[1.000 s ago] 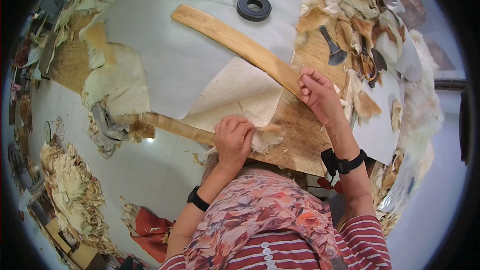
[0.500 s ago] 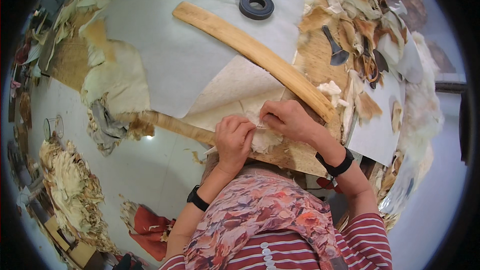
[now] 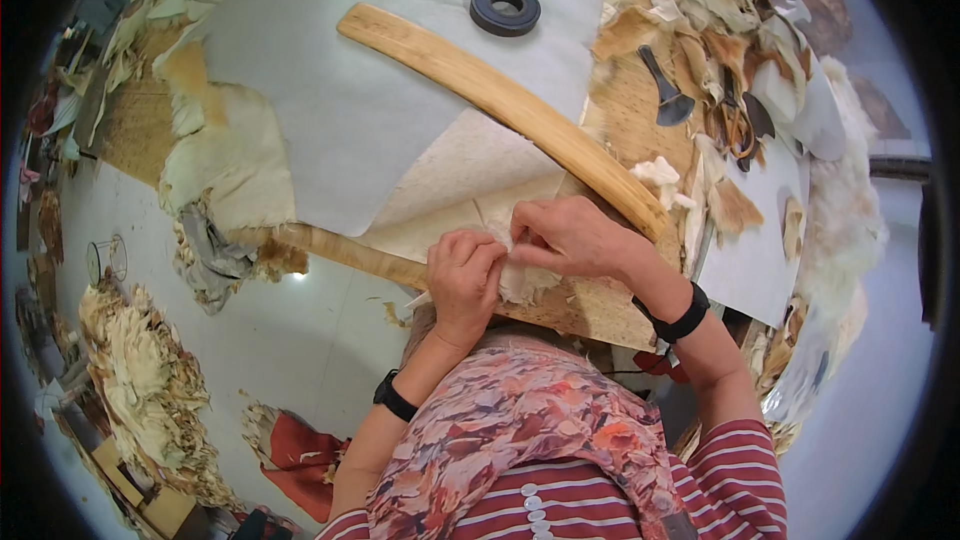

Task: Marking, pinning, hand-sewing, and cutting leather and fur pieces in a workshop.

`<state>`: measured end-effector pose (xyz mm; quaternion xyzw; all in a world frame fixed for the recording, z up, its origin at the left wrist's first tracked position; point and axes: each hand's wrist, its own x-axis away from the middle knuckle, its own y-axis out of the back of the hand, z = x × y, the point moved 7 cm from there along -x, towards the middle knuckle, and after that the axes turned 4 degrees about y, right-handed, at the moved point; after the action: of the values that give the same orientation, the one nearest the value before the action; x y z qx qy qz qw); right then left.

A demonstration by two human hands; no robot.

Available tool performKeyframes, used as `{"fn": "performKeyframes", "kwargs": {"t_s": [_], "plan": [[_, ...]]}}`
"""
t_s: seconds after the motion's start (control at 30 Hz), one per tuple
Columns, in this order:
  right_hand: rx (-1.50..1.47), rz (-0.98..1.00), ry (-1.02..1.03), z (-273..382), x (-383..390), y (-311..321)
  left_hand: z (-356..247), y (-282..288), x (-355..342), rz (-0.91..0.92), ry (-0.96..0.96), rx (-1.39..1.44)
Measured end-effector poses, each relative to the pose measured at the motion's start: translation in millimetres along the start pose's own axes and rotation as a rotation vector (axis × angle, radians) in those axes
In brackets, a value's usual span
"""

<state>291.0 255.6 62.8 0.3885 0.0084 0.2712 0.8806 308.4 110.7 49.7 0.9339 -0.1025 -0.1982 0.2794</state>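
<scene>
as both hands meet at the near edge of a brown wooden worktable, the step in hand appears to be close fingertip work on a cream-coloured, soft-looking flap of hide, which lies before them with a ragged pale tuft at its near edge. the left hand is closed, its fingers curled down and its thumb alongside, seemingly pinning that edge. the right hand reaches in from the right, wrist bent, thumb and forefinger nearly meeting just beside the left; whether anything thin lies between them cannot be told. the next move would seem to call for a steady left hold and a fine right pinch. beyond, a long, curved, honey-coloured wooden strip lies unheld.
</scene>
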Motion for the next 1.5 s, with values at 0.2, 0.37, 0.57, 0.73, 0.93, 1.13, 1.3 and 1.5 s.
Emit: {"fn": "performKeyframes", "kwargs": {"t_s": [0.2,0.37,0.57,0.73,0.93,1.13,1.3,1.5], "plan": [[0.145,-0.002,0.067,1.8,-5.1,-6.8,-0.3,-1.0,0.4,0.001,-0.009,-0.014],[0.203,-0.010,0.129,4.7,-5.2,-15.1,2.1,-1.2,0.6,-0.005,0.005,0.009],[0.198,0.005,0.054,5.8,-7.0,-20.9,1.7,-0.1,-0.9,0.011,0.027,0.017],[0.259,-0.047,0.166,17.3,0.1,-31.7,3.2,-1.1,-0.4,0.023,0.019,-0.028],[0.414,-0.400,0.329,39.4,21.0,-7.8,1.7,0.5,-1.4,0.013,0.038,0.014],[0.393,-0.487,0.355,49.8,20.4,-1.5,0.0,-0.3,-1.4,0.018,0.023,-0.005],[-1.288,-0.575,-0.467,-14.6,17.3,-5.2,1.2,-2.1,0.4,0.025,0.000,-0.018],[-1.454,-0.617,-0.225,-45.9,28.9,47.3,0.0,0.7,0.5,-0.009,-0.001,-0.003]]}}
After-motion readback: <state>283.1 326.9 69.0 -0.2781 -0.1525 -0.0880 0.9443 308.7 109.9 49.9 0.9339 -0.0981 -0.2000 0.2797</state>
